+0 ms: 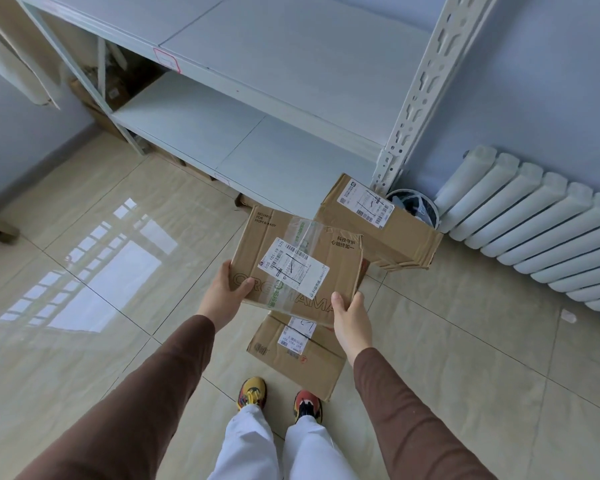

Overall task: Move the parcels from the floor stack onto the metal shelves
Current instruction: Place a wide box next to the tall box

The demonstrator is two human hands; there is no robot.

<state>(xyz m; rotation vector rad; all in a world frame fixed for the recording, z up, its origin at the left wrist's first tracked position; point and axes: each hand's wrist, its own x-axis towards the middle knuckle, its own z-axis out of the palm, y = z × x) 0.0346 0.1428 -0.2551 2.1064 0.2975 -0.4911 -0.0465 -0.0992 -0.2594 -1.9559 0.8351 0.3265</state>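
Hands, left hand (224, 292) and right hand (350, 318), pinch only the near corners of the parcel (297, 268); it may tip forward and drop before the shelf (201, 129)

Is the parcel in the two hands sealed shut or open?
Sealed shut. Clear tape runs across the flaps of the held parcel, and both flaps lie flat under it. Left hand and right hand grip its edges.

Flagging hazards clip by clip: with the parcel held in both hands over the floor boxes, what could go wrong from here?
The left hand and right hand grip the held parcel only at its near corners, so it might tip forward or slip. The floor box lies just ahead of the shoes, a possible trip hazard when stepping toward the lower shelf.
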